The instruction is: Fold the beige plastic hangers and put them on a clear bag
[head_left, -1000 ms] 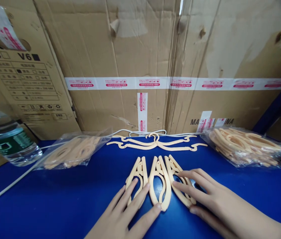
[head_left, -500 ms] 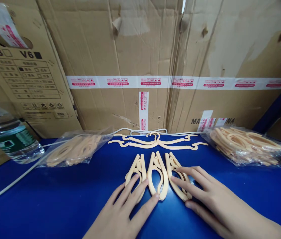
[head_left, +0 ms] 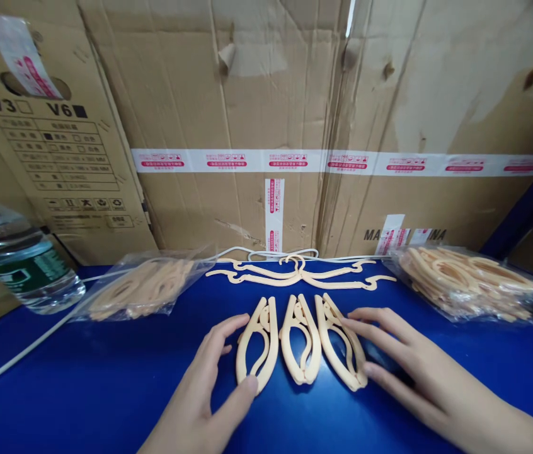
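Across the near middle of the blue table point(head_left: 82, 403) lie three folded cream plastic hangers point(head_left: 314, 345). Left hand point(head_left: 203, 375) loosely spread at the leftmost, thumb over its near end, forefinger by its left edge; right hand point(head_left: 412, 359) open too, fingertips along the rightmost's right side! Light, stiff, slightly slippery, I'd judge, hinges the fragile spot: grip the outer arms. Farther off, two opened cream hangers point(head_left: 335, 283); flanking left and right, two clear plastic bags point(head_left: 138, 290); leftmost, one clear green-labelled bottle point(head_left: 30, 271).
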{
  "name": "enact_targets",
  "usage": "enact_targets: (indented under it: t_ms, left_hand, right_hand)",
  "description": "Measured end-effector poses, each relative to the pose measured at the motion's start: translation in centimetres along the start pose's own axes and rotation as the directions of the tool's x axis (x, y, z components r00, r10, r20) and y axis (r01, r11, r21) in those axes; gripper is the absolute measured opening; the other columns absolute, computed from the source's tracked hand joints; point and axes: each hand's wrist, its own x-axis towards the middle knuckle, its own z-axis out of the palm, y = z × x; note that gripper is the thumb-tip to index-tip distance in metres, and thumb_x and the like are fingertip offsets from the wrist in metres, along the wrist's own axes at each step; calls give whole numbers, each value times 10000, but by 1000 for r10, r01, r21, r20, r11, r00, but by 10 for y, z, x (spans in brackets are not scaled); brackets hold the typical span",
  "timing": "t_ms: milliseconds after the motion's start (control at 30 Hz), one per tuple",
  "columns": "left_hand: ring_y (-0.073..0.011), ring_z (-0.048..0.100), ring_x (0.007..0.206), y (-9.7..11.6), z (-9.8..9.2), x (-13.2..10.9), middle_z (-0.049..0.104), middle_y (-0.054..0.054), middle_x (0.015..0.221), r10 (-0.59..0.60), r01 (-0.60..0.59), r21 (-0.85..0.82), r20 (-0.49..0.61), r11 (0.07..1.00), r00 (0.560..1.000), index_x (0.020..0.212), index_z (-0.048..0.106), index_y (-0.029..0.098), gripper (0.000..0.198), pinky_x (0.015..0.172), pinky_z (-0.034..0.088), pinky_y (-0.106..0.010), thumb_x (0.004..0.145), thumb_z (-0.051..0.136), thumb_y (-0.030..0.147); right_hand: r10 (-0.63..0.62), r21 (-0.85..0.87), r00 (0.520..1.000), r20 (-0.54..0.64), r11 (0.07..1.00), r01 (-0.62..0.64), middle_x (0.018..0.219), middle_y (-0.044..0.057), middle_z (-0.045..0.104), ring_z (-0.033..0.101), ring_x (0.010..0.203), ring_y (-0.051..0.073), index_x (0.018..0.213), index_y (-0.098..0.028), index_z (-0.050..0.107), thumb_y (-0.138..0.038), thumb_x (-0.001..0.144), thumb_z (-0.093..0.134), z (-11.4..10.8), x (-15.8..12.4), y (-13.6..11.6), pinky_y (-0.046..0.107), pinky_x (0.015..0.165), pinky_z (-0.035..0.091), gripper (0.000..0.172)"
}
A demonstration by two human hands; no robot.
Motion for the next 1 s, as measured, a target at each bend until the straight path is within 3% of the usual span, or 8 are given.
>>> enact_targets:
  t_ms: [167,367,633,1000]
  left_hand:
    - [-290,582,1117,1,3,8,605,-59,1260,-116,101,-157,-90,982,989,1183,600,299,390,957,478,-424,800,613,371]
    - [-285,539,1170,9,4,12,646,-61,1165,-219,155,-326,-172,933,960,1021,641,244,296,888,479,-364,753,629,369]
    - [-268,581,1077,-2,-4,15,634,-62,1112,-58,61,-267,20,962,998,915,647,233,125,884,462,-376,838,569,294]
    - [-227,579,1034,1,-4,13,614,-34,1079,-30,41,-252,49,967,998,894,622,241,117,869,442,-329,827,542,190]
  right_hand:
    - [90,-33,992,-92,995,-93,1417,120,487,495,1275,281,1439,-232,402,-428,970,398,6,5,30,474,1052,447,508]
    - [173,-122,985,14,978,-170,1512,179,336,290,1401,322,1473,-92,335,-539,960,310,18,18,65,548,1117,296,681]
    - [211,-99,977,30,973,-207,1556,125,226,157,1430,287,1502,-118,262,-541,968,254,25,20,86,546,1134,222,682]
    - [240,-110,969,53,966,-234,1523,102,326,205,1426,295,1480,-146,333,-580,955,251,24,20,82,585,1143,189,685]
